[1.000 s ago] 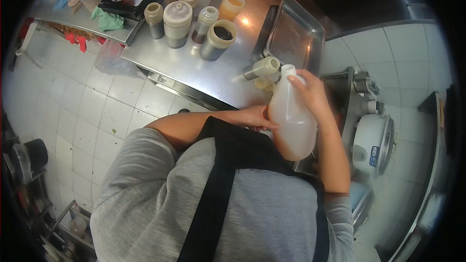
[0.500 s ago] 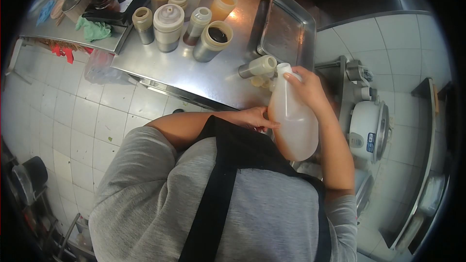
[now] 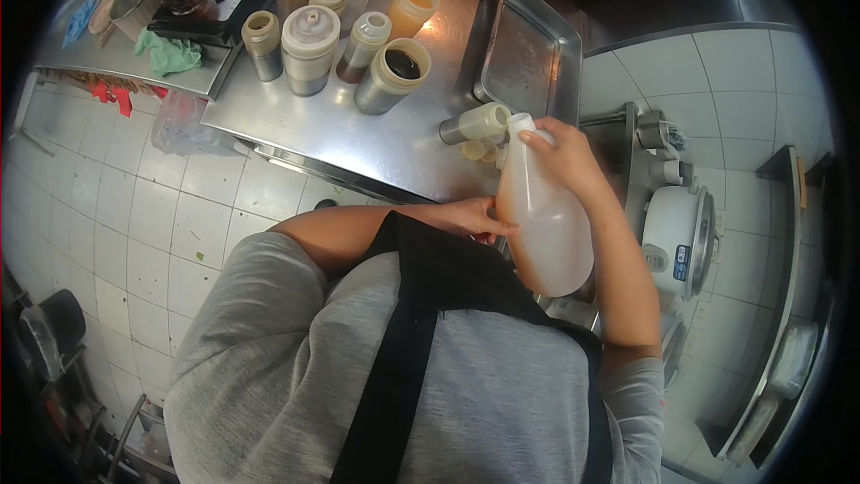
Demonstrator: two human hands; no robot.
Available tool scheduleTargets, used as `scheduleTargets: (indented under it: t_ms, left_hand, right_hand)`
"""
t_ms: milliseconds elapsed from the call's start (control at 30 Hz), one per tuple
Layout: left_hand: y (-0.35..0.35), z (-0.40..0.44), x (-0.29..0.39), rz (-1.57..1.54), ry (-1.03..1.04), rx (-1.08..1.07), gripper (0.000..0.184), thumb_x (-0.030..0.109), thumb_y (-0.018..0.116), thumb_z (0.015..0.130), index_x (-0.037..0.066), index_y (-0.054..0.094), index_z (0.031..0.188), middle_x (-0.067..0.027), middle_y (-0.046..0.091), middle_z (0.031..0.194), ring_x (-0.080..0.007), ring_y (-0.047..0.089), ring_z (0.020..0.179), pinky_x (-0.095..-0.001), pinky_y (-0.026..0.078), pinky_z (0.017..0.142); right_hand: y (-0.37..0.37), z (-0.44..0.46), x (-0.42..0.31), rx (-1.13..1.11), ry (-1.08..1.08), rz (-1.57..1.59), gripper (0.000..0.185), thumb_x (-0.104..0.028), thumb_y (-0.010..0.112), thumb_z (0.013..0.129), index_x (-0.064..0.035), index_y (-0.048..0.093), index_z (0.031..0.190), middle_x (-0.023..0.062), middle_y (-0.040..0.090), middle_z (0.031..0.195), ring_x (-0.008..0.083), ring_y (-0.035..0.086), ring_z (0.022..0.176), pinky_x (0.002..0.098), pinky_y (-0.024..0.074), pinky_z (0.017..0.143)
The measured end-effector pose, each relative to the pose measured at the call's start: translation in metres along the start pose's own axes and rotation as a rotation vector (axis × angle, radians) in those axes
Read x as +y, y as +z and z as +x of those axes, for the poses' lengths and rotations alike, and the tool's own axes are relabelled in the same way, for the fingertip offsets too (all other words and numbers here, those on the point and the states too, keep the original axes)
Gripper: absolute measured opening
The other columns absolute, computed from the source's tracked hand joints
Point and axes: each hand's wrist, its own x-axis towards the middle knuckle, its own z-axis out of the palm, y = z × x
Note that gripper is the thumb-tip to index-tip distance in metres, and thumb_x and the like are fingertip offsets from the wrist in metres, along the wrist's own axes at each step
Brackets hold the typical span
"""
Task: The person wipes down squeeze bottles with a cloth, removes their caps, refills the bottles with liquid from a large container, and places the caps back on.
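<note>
A large translucent plastic jug with orange-brown liquid along its left side leans over the counter's near edge. My right hand is closed round its upper part, just below the white mouth. Lower down, my left hand grips the jug's left side, some fingers hidden. The jug's mouth is beside the rim of a small squeeze bottle, which has no cap on and looks tilted; I cannot tell whether they touch. Small yellowish caps lie just below that bottle.
On the steel counter stand an open container of dark liquid, an orange-filled container and several sauce bottles. A metal tray lies at the back right. A white rice cooker is to the right.
The jug's lower end has shifted slightly right, and its mouth slightly left. Both hands keep their hold on it.
</note>
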Motion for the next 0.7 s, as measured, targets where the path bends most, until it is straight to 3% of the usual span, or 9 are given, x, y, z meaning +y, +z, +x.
scheduleTargets:
  t_ms: [333,700]
  left_hand:
    - [0.000,0.003,-0.002,-0.072,-0.004,-0.001,0.050,0.040,0.070,0.084,0.011,0.047,0.116,0.0005,0.051,0.073,-0.0068,0.048,0.061,-0.0214,0.040,0.053]
    - [0.003,0.010,-0.005,-0.143,0.004,-0.037,0.058,0.043,0.074,0.080,0.012,0.046,0.119,0.0010,0.052,0.073,-0.0069,0.049,0.061,-0.0212,0.039,0.054]
  right_hand:
    - [-0.003,0.004,-0.008,-0.052,0.077,0.023,0.048,-0.036,0.066,0.084,0.0044,0.061,0.110,0.0274,0.065,0.092,0.0365,0.066,0.089,0.0375,0.0500,0.079]
    - [-0.004,0.007,-0.005,-0.086,0.061,0.007,0.044,-0.034,0.066,0.084,0.0020,0.062,0.109,0.0262,0.065,0.087,0.0345,0.068,0.079,0.0380,0.0526,0.068]
